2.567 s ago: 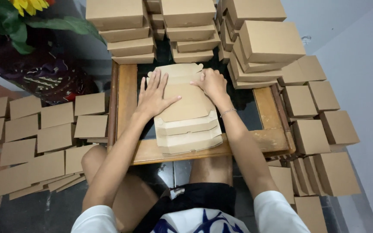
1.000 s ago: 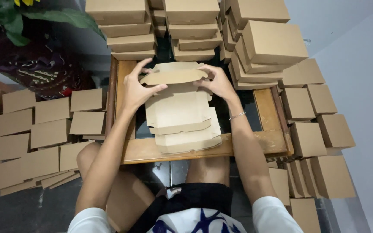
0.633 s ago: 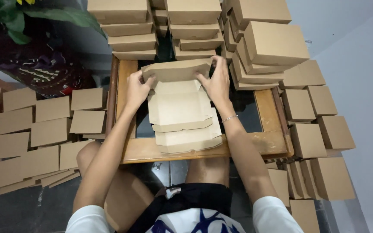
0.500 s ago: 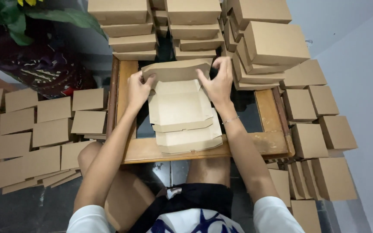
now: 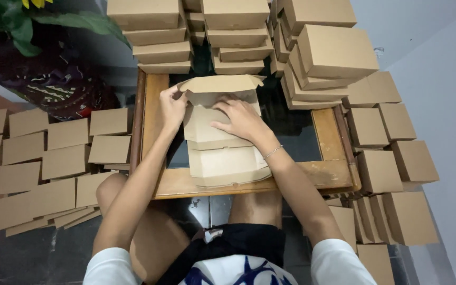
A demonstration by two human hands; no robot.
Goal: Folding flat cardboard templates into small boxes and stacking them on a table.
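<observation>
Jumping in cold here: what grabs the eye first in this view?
Brown cardboard everywhere: finished boxes stacked at the far edge of the wooden table, flat blanks spread over the floor. At centre, the left hand and right hand fold a half-formed box atop a blank pile.

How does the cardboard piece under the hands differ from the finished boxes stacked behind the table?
The half-folded box is open, its back flap raised; the stacked boxes are closed. The half-folded box lies on a pile of flat blanks on the table; the stacked boxes sit in columns. The left hand and right hand touch only the half-folded box. Both are plain brown cardboard.
</observation>
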